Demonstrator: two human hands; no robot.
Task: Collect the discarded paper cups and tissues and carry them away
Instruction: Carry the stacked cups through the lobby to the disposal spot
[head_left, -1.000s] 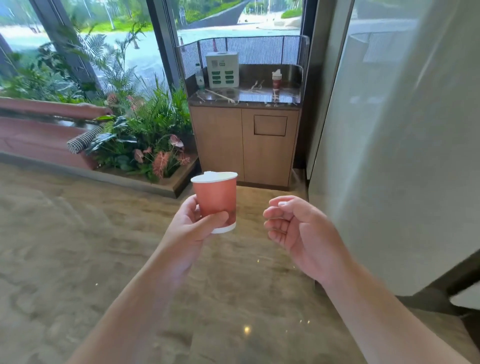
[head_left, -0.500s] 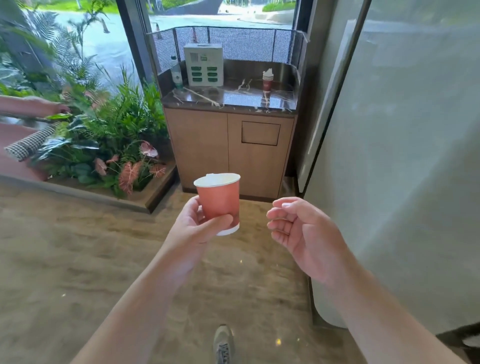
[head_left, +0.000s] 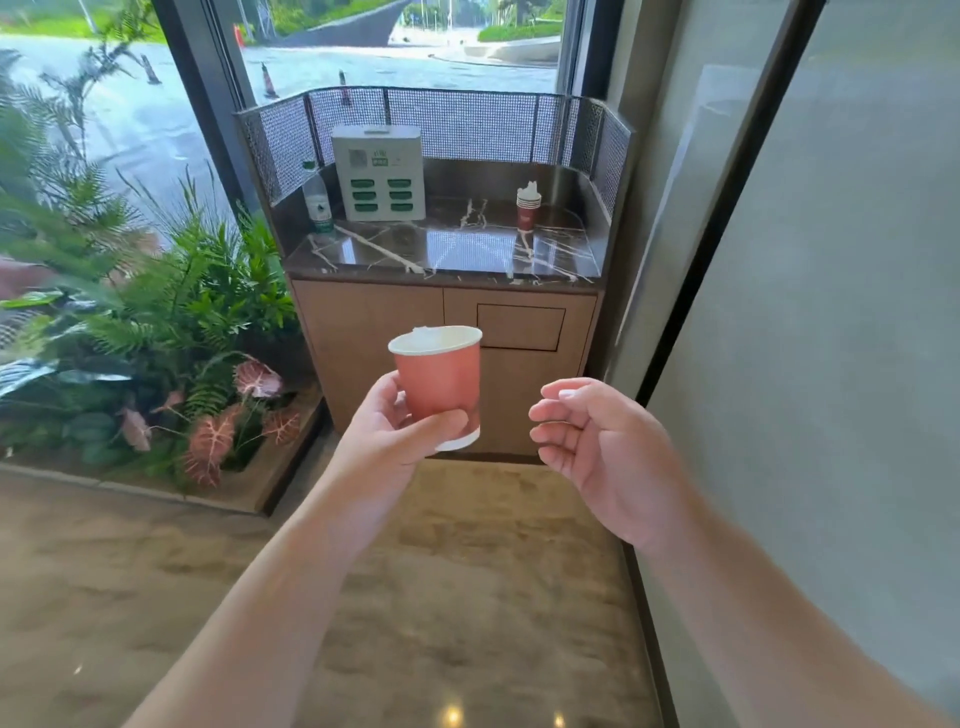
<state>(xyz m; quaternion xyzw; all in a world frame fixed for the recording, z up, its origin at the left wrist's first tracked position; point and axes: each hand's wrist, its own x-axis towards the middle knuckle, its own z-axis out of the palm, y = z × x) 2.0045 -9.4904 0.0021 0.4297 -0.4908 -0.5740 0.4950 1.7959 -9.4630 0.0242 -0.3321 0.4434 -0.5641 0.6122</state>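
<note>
Wood cabinet (head_left: 441, 353) with dark marble top (head_left: 452, 249) and mesh screen (head_left: 457, 122) ahead of the hands; white charging station (head_left: 378, 171), water bottle (head_left: 318, 205) on it. Planter greenery (head_left: 156, 322) left. Grey wall (head_left: 831, 312) right. Daylit windows (head_left: 405, 47), glossy stone floor (head_left: 467, 597).

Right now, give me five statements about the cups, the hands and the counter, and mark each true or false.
1. The left hand grips a red paper cup. True.
2. The right hand holds a tissue. False: it holds nothing, fingers loosely curled.
3. A stack of cups stands on the marble counter. True.
4. The water bottle stands right of the white charging box. False: it stands left of it.
5. The stack of cups lies tipped over. False: it stands upright.
</note>
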